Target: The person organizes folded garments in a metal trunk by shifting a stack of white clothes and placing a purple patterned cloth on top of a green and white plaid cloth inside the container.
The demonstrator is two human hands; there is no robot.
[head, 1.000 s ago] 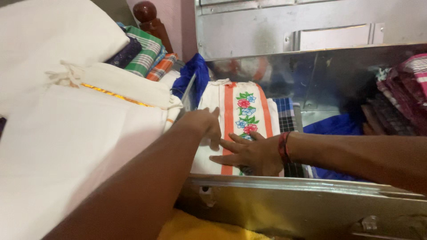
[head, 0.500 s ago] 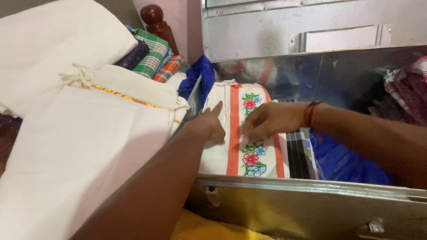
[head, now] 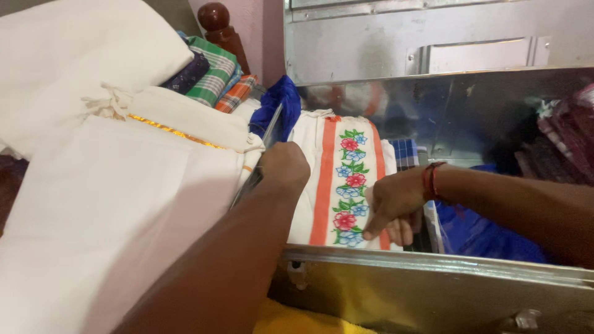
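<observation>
A folded white cloth point(head: 325, 164) with orange stripes and a band of embroidered flowers lies inside a shiny metal trunk point(head: 433, 284). My left hand point(head: 281, 167) is at the cloth's left edge, wedged between it and the trunk's wall, with its fingers hidden. My right hand point(head: 393, 207) rests on the cloth's right side near the front, fingers pointing down onto the flower band and curled over the edge. A red thread is tied around my right wrist.
White folded cloth with a gold stripe point(head: 124, 204) is stacked to the left of the trunk. Checked fabrics point(head: 213, 77) and a dark wooden post point(head: 216, 21) lie behind. Blue cloth point(head: 476, 232) and dark red fabric point(head: 566, 142) fill the trunk's right side. Yellow cloth point(head: 297, 321) shows below.
My right hand slid from the upper part of the flowered cloth down toward its near edge. My left hand pushed deeper along the cloth's left edge.
</observation>
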